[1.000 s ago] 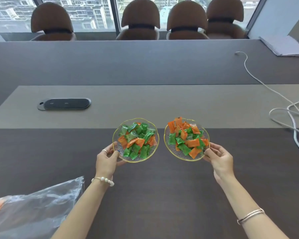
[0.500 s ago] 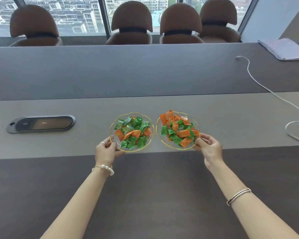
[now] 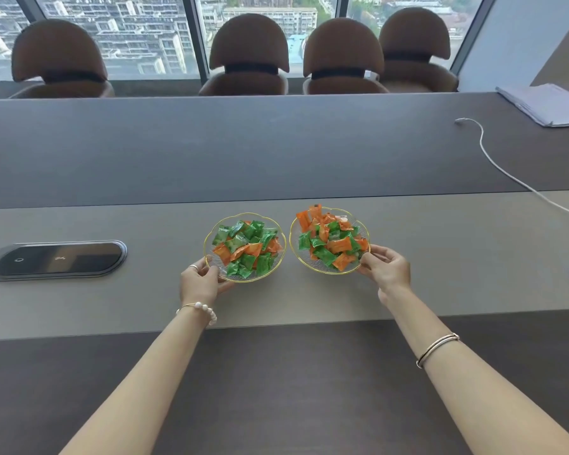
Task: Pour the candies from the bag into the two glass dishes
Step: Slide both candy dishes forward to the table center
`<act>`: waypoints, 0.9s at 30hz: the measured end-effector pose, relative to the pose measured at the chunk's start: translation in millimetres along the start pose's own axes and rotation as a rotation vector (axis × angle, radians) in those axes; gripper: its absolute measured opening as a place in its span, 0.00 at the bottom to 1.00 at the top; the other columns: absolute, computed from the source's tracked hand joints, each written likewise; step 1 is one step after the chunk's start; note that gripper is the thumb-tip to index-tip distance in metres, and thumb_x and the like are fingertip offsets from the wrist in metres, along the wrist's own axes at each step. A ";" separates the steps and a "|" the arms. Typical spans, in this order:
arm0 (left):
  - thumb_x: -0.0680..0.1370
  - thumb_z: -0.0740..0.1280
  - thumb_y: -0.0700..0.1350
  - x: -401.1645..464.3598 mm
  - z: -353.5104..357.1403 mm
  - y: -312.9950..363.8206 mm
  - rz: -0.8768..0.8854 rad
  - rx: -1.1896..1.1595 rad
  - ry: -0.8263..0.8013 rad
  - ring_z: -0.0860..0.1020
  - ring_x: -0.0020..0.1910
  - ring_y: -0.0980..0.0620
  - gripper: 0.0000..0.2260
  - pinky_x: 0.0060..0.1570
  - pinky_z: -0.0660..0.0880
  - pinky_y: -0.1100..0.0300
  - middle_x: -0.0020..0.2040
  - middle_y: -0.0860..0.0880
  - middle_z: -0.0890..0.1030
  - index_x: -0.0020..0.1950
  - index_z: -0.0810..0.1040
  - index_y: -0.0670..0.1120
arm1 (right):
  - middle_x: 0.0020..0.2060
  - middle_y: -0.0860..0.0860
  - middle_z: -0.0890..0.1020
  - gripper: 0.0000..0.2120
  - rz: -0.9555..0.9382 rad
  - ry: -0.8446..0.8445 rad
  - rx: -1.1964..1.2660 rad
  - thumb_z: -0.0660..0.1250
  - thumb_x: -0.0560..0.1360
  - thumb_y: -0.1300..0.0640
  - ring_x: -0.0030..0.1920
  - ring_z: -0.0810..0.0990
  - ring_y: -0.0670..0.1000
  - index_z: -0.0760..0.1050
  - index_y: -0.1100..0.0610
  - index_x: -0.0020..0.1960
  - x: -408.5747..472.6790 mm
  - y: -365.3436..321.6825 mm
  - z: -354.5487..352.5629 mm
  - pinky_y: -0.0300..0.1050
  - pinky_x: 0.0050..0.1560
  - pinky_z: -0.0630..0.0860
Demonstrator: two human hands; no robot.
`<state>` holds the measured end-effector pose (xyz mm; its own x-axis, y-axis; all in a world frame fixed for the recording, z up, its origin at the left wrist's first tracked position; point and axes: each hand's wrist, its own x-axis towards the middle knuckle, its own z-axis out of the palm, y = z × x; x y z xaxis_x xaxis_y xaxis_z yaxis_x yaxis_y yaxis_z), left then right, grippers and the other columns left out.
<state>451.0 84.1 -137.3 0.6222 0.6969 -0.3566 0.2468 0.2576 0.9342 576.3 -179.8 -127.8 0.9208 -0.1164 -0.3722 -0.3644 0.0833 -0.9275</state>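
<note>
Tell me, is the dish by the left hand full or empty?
Full: the left dish is heaped with green and orange candies.

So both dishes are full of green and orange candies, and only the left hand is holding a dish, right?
Not quite. In the head view both hands hold a dish: the left hand grips the near rim of the left dish, and the right hand grips the near rim of the right dish. The rest is right: both dishes are full of green and orange candies.
</note>
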 end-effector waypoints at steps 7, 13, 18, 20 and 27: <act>0.74 0.58 0.32 11.8 -4.2 -13.5 0.006 0.071 0.030 0.80 0.27 0.57 0.12 0.32 0.81 0.62 0.38 0.44 0.79 0.53 0.78 0.37 | 0.40 0.53 0.80 0.11 0.025 0.001 -0.043 0.67 0.69 0.70 0.39 0.81 0.50 0.76 0.63 0.50 8.4 13.1 7.8 0.37 0.33 0.80; 0.75 0.62 0.35 12.1 -1.6 -17.7 0.059 0.097 0.072 0.80 0.36 0.52 0.09 0.37 0.80 0.65 0.37 0.48 0.80 0.48 0.80 0.44 | 0.45 0.57 0.82 0.11 -0.006 0.017 -0.073 0.71 0.68 0.68 0.44 0.82 0.54 0.78 0.63 0.50 11.5 19.9 8.4 0.35 0.34 0.80; 0.75 0.65 0.42 8.4 -1.9 -15.9 0.027 0.165 0.125 0.79 0.42 0.45 0.10 0.55 0.78 0.49 0.40 0.49 0.76 0.55 0.75 0.41 | 0.45 0.55 0.82 0.18 -0.019 0.063 -0.160 0.74 0.67 0.60 0.41 0.81 0.49 0.79 0.64 0.55 6.7 23.5 5.5 0.43 0.45 0.79; 0.73 0.67 0.48 2.5 -6.0 -10.4 0.038 0.234 0.130 0.79 0.50 0.42 0.23 0.60 0.74 0.45 0.53 0.43 0.77 0.66 0.70 0.40 | 0.47 0.54 0.81 0.22 -0.023 0.056 -0.145 0.74 0.67 0.55 0.42 0.80 0.49 0.77 0.63 0.58 -0.2 20.1 -0.2 0.45 0.48 0.79; 0.74 0.67 0.49 -51.5 -19.5 42.9 0.208 0.183 0.122 0.75 0.48 0.50 0.26 0.57 0.74 0.47 0.57 0.43 0.73 0.69 0.67 0.41 | 0.45 0.46 0.81 0.23 -0.243 0.068 -0.002 0.72 0.68 0.51 0.54 0.80 0.52 0.76 0.57 0.61 -52.2 -42.2 -35.9 0.37 0.48 0.71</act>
